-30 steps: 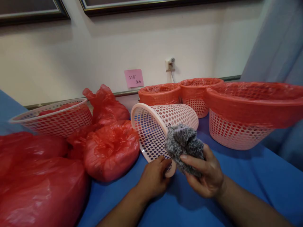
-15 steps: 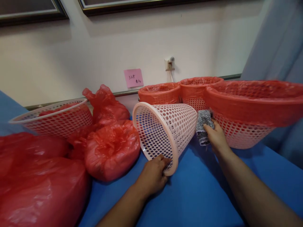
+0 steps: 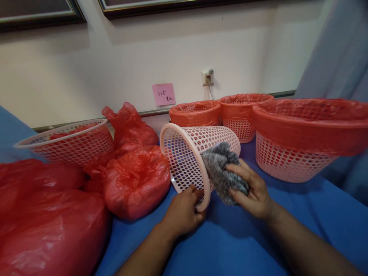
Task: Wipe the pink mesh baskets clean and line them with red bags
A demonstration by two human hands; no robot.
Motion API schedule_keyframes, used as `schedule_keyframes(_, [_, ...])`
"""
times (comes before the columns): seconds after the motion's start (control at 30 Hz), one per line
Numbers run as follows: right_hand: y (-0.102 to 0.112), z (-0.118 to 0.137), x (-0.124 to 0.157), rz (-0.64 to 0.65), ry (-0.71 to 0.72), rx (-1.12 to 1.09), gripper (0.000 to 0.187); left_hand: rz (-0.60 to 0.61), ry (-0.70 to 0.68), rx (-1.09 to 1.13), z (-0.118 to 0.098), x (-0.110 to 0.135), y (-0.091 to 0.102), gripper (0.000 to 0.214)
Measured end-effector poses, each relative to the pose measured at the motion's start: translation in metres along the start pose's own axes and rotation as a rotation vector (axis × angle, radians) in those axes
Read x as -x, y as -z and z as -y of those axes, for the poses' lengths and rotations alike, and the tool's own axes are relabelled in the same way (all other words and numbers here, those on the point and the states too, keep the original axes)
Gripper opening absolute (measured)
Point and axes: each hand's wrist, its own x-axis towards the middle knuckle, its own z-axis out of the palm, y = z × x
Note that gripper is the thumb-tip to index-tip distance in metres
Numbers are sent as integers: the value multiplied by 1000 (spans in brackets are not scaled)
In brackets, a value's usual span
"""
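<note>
A pale pink perforated plastic basket (image 3: pixel 201 136) lies on its side on the blue tabletop (image 3: pixel 227 241), its wide mouth turned to the left and toward me. My left hand (image 3: pixel 184 209) grips the lower edge of its rim, fingers hooked inside. In my right hand (image 3: pixel 253 189) is a grey fuzzy cloth (image 3: pixel 221 170), bunched between thumb and fingers. The cloth lies against the basket's outer side just behind the rim and covers part of the holes there.
Red plastic bags (image 3: pixel 136 182) with tied or gathered tops fill the left, beside a white basket (image 3: pixel 69 140) with red plastic inside. Behind and right stand baskets lined with red bags (image 3: pixel 299 130). A pink note (image 3: pixel 163 94) and a socket (image 3: pixel 207 78) are on the wall.
My right hand has brought the cloth from the basket's base end leftward and nearer, onto its side by the rim. My left hand keeps its grip on the rim.
</note>
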Motion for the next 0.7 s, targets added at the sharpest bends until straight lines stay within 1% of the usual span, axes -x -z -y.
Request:
schedule_keyframes(0.1, [-5, 18, 2, 186, 133, -103, 59, -170, -164, 175, -4, 5, 4, 30])
schedule_keyframes(0.17, [-9, 22, 3, 251, 180, -145, 62, -289, -281, 277, -6, 9, 6, 29])
schedule_keyframes(0.2, [-11, 22, 3, 254, 188, -145, 62, -334, -321, 306, -6, 10, 8, 28])
schedule_keyframes(0.23, [-12, 20, 3, 233, 181, -130, 61, -364, -348, 319, -6, 11, 9, 27])
schedule_keyframes(0.27, [-13, 16, 2, 181, 154, -102, 59, -374, -362, 318, -6, 12, 10, 28])
schedule_keyframes(0.33, [-11, 2, 1, 4, 32, -20, 50, -353, -364, 293, -6, 13, 11, 31])
schedule_keyframes(0.4, [-5, -20, -4, -241, -183, 65, 43, -313, -353, 268, -8, 13, 12, 34])
schedule_keyframes(0.47, [5, -46, -10, -465, -435, 94, 46, -272, -340, 253, -9, 13, 10, 33])
schedule_keyframes(0.5, [9, -57, -14, -542, -540, 88, 51, -252, -329, 242, -10, 12, 9, 32])
schedule_keyframes(0.53, [13, -67, -17, -593, -608, 84, 57, -234, -316, 225, -11, 12, 8, 30])
schedule_keyframes(0.57, [14, -72, -19, -612, -629, 91, 62, -217, -303, 205, -11, 12, 7, 29])
schedule_keyframes(0.6, [14, -73, -19, -596, -606, 111, 68, -205, -289, 182, -11, 11, 6, 28])
schedule_keyframes(0.63, [12, -70, -18, -556, -545, 144, 73, -193, -278, 159, -11, 10, 6, 26])
schedule_keyframes(0.7, [2, -51, -12, -428, -351, 218, 80, -171, -263, 121, -9, 8, 4, 25])
